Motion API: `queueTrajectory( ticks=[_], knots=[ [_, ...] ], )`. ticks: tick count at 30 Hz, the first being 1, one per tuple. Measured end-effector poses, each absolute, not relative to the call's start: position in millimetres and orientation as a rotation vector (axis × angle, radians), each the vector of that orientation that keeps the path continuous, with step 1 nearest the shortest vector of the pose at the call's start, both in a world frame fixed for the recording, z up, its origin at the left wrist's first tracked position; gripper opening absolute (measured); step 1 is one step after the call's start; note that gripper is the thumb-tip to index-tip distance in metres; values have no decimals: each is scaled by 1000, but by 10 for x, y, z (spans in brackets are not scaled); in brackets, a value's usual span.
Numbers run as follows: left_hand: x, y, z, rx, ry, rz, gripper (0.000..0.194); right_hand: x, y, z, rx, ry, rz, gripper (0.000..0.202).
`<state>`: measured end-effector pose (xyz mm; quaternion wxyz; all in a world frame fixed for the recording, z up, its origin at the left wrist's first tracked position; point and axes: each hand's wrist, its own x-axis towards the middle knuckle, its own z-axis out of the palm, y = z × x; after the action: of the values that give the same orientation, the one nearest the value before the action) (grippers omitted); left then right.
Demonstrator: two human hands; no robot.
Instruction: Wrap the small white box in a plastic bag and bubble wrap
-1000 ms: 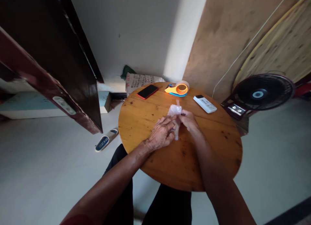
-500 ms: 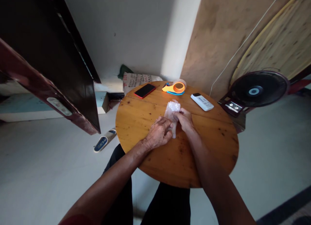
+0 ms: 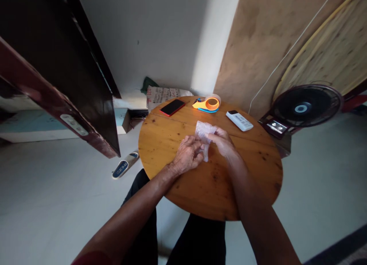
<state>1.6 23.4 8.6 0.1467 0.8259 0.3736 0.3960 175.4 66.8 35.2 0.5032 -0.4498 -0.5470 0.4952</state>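
A crumpled piece of bubble wrap (image 3: 203, 130), clear and whitish, lies on the round wooden table between my hands. My left hand (image 3: 187, 154) rests on its left side, fingers bent and closed on the wrap near its lower part. On the right, my right hand (image 3: 223, 139) grips the wrap's upper right edge between thumb and fingers. Whether anything lies inside the wrap is hidden by the folds and my fingers.
Along the table's (image 3: 177, 196) far side lie a red-edged phone (image 3: 172, 107), an orange tape dispenser (image 3: 207, 104) and a white power bank-like device (image 3: 239, 120). A fan (image 3: 304, 106) stands at the right, a door (image 3: 80, 74) at the left, a slipper (image 3: 125, 165) on the floor.
My right hand has shifted slightly right and turned, with more of its back showing. The top of the bubble wrap has changed shape, spreading toward that hand. My left hand stays nearly in place.
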Motion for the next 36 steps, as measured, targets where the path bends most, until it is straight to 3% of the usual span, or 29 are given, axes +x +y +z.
queueTrajectory(
  ticks=[19,27,31,36],
  knots=[
    [29,261,31,2115,1346,1167,32,1891,493,639,-1205,-1763,1247,18],
    [21,277,32,1914,1233,1205,75,1910,441,706,-1088,-1972,1215,11],
    [25,295,-21,1848,1118,1189,64,1905,429,752,-1048,-2097,1117,10],
    [25,317,-33,1726,1041,1133,31,1882,403,710,-1049,-2064,1080,9]
  ],
)
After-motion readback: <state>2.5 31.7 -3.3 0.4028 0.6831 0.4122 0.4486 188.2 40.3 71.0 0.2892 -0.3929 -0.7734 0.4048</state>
